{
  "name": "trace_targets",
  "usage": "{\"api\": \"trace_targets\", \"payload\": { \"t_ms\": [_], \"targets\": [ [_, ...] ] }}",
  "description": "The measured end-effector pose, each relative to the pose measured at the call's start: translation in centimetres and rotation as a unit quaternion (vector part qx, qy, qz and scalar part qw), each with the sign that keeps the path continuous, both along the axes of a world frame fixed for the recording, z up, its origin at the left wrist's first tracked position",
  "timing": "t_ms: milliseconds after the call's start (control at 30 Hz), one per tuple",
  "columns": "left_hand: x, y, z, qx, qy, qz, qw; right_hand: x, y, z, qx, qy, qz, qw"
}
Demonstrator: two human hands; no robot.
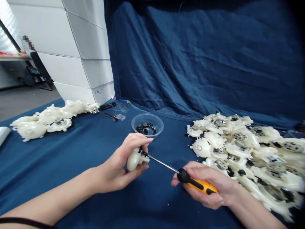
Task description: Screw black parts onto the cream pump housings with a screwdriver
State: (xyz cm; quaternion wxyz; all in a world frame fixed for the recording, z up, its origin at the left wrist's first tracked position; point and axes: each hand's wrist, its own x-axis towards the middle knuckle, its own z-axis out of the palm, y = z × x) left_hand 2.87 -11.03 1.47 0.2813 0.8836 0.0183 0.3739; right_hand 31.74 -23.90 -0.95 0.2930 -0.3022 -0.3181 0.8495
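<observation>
My left hand [119, 163] is closed around a cream-white plastic part [133, 160] with a rounded end and a small black piece on it. In my right hand [207, 184] is a screwdriver [201, 185] with an orange and black handle. Its metal shaft points up and to the left, and the tip meets the black piece on the white part. Whether the tip sits in a screw is too small to tell. Just behind my left hand stands a clear plastic bowl [158, 127] holding small black pieces [144, 128].
A large heap of cream-white plastic housings [245, 152] with metal and black parts covers the right side. More white housings [45, 121] lie at the left. White boxes [78, 57] are stacked behind them. A blue curtain [202, 57] hangs at the back.
</observation>
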Motion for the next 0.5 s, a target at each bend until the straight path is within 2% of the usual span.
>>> {"api": "trace_targets", "payload": {
  "t_ms": [100, 200, 267, 300, 333, 367, 400, 467, 500],
  "targets": [
    [0.2, -0.1, -0.2, -0.027, -0.004, 0.015, 0.999, -0.6, -0.1, 0.5, 0.026, -0.037, -0.039, 0.998],
    [0.3, 0.1, -0.8, -0.155, 0.005, 0.063, 0.986, -2.1, -0.4, 1.3, 0.073, -0.105, -0.115, 0.985],
    [0.3, 0.4, -1.1, -0.212, 0.009, 0.084, 0.974, -3.1, -0.4, 1.6, 0.122, -0.195, -0.162, 0.96],
    [0.2, 0.5, -1.2, -0.222, 0.01, 0.091, 0.971, -3.4, -0.3, 1.6, 0.156, -0.254, -0.192, 0.935],
    [0.2, 0.5, -1.1, -0.226, 0.011, 0.096, 0.969, -3.6, -0.3, 1.5, 0.205, -0.32, -0.225, 0.897],
    [0.2, 0.6, -1.1, -0.226, 0.012, 0.1, 0.969, -3.6, -0.2, 1.3, 0.272, -0.386, -0.259, 0.843],
    [0.2, 0.6, -1.0, -0.227, 0.014, 0.103, 0.968, -3.5, -0.2, 1.1, 0.352, -0.449, -0.291, 0.768],
    [0.3, 0.7, -0.9, -0.223, 0.024, 0.103, 0.969, -3.0, -0.3, 0.5, 0.515, -0.542, -0.321, 0.582],
    [0.4, 0.7, -0.9, -0.217, 0.031, 0.102, 0.97, -2.8, -0.4, 0.2, 0.574, -0.569, -0.317, 0.497]
  ]
}}
